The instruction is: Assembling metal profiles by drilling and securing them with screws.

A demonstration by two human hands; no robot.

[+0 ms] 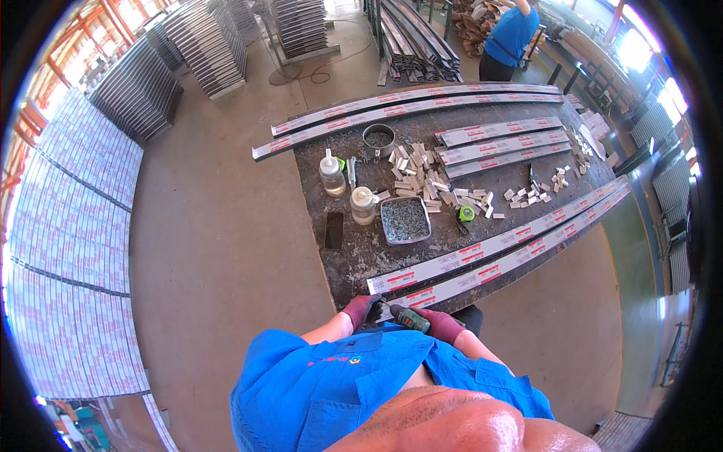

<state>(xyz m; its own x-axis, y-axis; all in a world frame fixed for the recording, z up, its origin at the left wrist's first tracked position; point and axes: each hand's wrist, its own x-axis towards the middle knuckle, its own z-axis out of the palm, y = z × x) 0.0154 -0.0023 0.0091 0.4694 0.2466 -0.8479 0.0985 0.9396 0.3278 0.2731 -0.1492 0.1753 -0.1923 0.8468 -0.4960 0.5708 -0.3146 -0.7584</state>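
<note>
Right hand: in a dark red glove, the right hand grasps the drill from the grip side.
Left hand: gloved too, the left hand is bent at the near end of the near rail; whether its fingers pinch anything there cannot be told.
Drill: green and dark, its nose turned left toward that rail end and the left hand; the tip is too small to make out.
Stage: work on this end of the near rail seems under way, judging by where drill and hands meet; nothing shows that it is finished.
Done or left: the far rail, two long rails and three short rails lie with no hand on them; which are finished cannot be told. Plenty of loose blocks and a well-filled tub suggest parts are not used up.
Near rail's place: along the table's near edge, just beside the far rail, slanting away to the right.
Near rail's look: long, narrow, pale grey-white, with red-printed patches along its face; it looks straight, its curve likely the lens's. No damage shows at this size.
</note>
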